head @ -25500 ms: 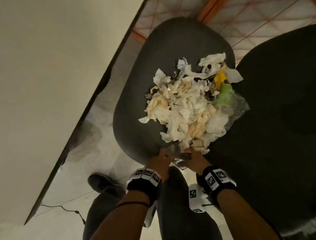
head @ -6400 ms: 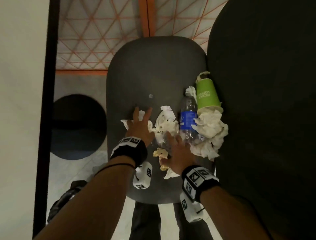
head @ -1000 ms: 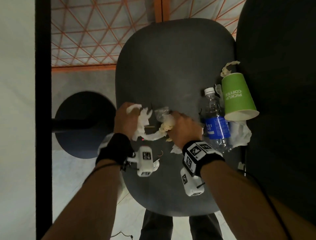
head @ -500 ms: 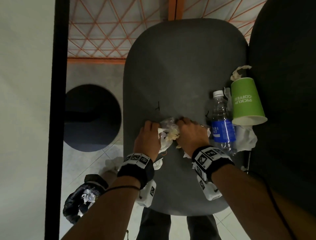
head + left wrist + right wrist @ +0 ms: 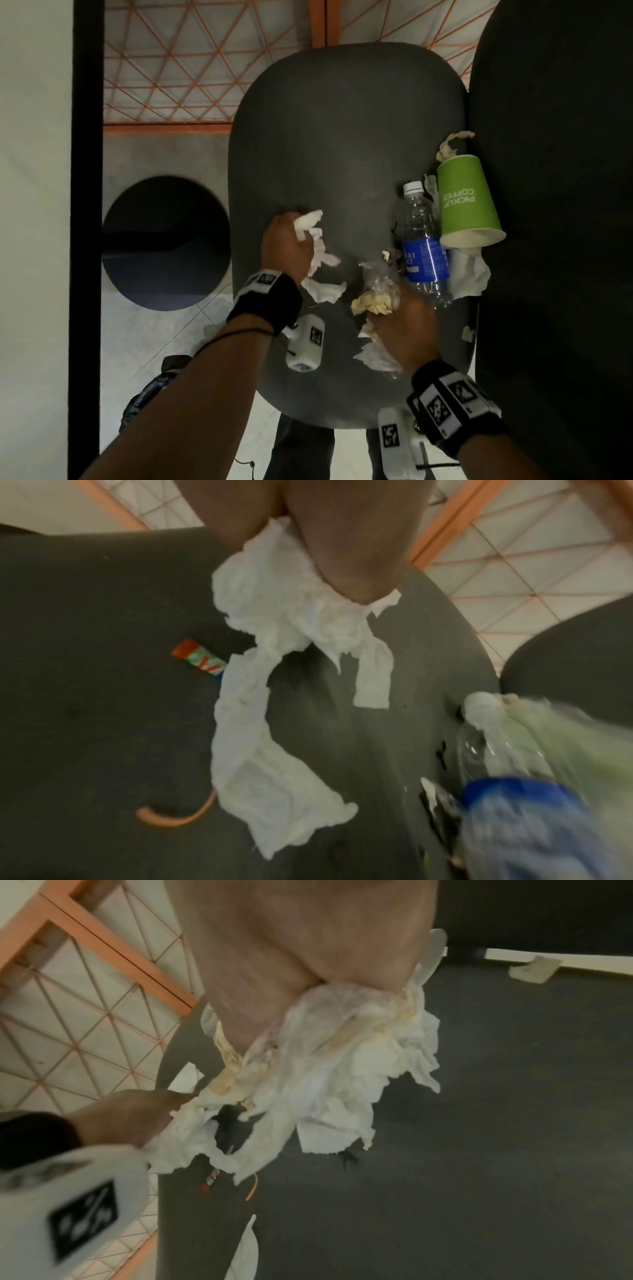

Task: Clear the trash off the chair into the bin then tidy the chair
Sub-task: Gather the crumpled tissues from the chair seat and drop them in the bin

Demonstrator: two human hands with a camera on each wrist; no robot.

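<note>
One grey chair seat (image 5: 342,144) fills frame centre. On it: one water bottle (image 5: 423,240), one green cup (image 5: 466,202) lying on its side at right, both touching; one white tissue (image 5: 471,274) under the cup's mouth. One black bin bag (image 5: 150,394) at lower left, mostly cut off by my forearm. My left hand (image 5: 286,246) is curled around white tissues (image 5: 274,696), strips dangling. My right hand (image 5: 404,329) is bunched around yellowish tissues and clear plastic (image 5: 375,294); its fingers are hidden, blurred. One small wrapper (image 5: 198,660) and one orange band (image 5: 174,818) on the seat.
</note>
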